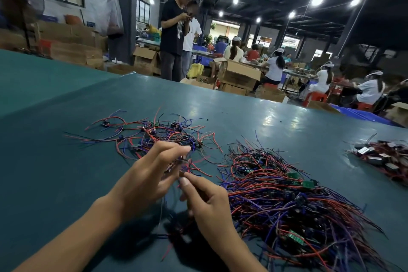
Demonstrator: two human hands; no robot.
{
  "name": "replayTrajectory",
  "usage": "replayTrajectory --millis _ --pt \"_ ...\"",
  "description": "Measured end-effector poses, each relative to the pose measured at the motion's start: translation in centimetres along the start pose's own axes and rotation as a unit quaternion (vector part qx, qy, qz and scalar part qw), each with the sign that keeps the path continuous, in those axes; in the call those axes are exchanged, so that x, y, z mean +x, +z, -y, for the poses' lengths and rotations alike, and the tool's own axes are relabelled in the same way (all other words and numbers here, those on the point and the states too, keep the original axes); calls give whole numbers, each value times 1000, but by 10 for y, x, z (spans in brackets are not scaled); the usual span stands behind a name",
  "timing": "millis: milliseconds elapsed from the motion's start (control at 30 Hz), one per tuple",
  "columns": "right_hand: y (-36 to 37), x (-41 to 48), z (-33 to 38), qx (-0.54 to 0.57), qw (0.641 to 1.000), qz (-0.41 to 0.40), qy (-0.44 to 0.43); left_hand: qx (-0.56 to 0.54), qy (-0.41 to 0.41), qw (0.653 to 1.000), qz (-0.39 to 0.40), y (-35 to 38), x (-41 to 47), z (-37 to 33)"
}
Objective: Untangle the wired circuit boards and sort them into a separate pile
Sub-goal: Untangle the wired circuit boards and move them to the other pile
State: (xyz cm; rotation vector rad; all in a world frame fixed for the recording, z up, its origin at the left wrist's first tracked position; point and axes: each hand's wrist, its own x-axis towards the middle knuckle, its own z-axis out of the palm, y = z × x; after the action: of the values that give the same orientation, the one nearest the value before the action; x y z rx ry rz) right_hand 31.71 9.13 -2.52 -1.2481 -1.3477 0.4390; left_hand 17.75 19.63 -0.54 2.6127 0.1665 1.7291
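Note:
A loose tangle of red, blue and black wires with small dark boards [154,134] lies spread on the green table [55,161] ahead of me. A thicker pile of wired green circuit boards [287,196] lies to the right. My left hand [148,174] and my right hand [205,203] are raised close together above the table, between the two heaps. Both pinch a small blurred bunch of wires [183,165] that links them; a thin wire hangs down below the left hand. Any board in that bunch is hidden by my fingers and motion blur.
A third heap of wired parts with white-labelled blocks [382,157] sits at the far right edge of the table. Beyond the table two people stand [174,35]; others sit at benches among cardboard boxes [238,75].

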Motion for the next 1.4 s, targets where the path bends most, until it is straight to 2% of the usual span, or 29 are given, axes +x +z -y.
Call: replayTrajectory --millis 133,267,333,600,800,900,1067,1233,1400 --pt "-7 6 12 152 986 -7 73 -36 29 998 38 4 -1 -2" --pt "-8 14 15 346 918 -28 191 -42 77 994 62 8 -1 0" --pt "-10 18 14 384 897 -39 214 -36 89 993 71 10 -2 -1" --pt "-18 21 13 355 913 -18 198 35 23 999 29 10 3 -8" --pt "-20 21 12 328 932 -15 154 22 -40 996 72 3 -1 -4" --pt "-20 21 12 319 937 -15 138 36 -25 996 80 2 -2 0" --pt "-25 23 15 307 943 -69 105 142 1 989 39 1 2 10" --pt "-49 29 23 318 940 -113 60 161 -66 985 2 -12 -2 26" --pt "-53 29 23 326 936 -123 53 75 -180 978 -76 -8 0 22"
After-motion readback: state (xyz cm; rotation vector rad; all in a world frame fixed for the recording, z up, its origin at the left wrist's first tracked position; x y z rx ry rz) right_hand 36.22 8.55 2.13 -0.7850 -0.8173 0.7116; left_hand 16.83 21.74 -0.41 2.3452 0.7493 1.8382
